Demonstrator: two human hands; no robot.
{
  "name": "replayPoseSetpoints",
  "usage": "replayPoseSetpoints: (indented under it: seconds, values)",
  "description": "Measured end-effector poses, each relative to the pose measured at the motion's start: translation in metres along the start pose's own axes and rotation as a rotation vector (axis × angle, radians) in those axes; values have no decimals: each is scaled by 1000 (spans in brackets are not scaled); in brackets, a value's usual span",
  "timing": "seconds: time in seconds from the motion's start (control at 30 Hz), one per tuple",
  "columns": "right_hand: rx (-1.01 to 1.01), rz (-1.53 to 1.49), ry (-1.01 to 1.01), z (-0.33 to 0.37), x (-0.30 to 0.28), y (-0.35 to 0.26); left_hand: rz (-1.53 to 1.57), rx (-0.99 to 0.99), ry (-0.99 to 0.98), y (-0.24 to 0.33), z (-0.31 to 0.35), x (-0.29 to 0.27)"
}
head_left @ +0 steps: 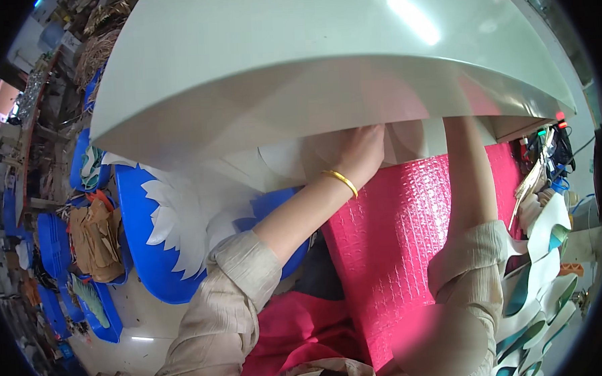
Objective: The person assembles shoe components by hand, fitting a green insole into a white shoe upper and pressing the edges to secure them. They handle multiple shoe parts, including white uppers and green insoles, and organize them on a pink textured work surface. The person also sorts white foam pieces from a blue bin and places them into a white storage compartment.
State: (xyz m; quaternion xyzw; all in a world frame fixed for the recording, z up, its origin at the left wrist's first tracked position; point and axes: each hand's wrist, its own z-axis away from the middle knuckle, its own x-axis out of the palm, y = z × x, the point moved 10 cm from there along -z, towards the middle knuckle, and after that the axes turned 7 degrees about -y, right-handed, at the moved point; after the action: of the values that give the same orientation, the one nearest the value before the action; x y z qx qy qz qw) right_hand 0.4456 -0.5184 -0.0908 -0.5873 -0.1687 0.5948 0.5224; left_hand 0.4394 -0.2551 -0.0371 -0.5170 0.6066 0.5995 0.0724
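Observation:
A large pale hood or machine cover (261, 35) with a curved lower edge spans the upper part of the head view. My left hand (366, 148), with a gold bangle at the wrist, reaches beneath that edge, and its fingers are hidden. White sheet-like pieces (406, 138) lie beside it under the hood. Further right, my right forearm (472, 174) goes up under the same edge, which covers the hand; whether it holds anything does not show. Below both arms is a shiny pink-red wrapped surface (400, 217).
A blue tub (140, 262) on the left holds a fanned stack of white pointed pieces (175, 220). Beyond it, blue bins (51, 242) stand near brown pieces (96, 240). Curled white and green sheets (541, 298) lie at right, below dark cables (560, 150).

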Motion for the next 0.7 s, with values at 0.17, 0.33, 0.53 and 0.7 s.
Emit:
replayPoseSetpoints:
  seconds: [0.17, 0.33, 0.53, 0.7]
  values:
    - [-100, 339, 178, 4, -2, -16, 67, 29, 57, 2, 1, 0]
    - [-222, 675, 344, 8, 8, -56, 46, 147, 181, 23, 15, -30]
    - [-625, 1150, 599, 46, 7, -104, 289, 339, 148, 51, 120, -69]
    - [-714, 1293, 606, 90, 14, -117, 174, -17, 192, -77, 276, -135]
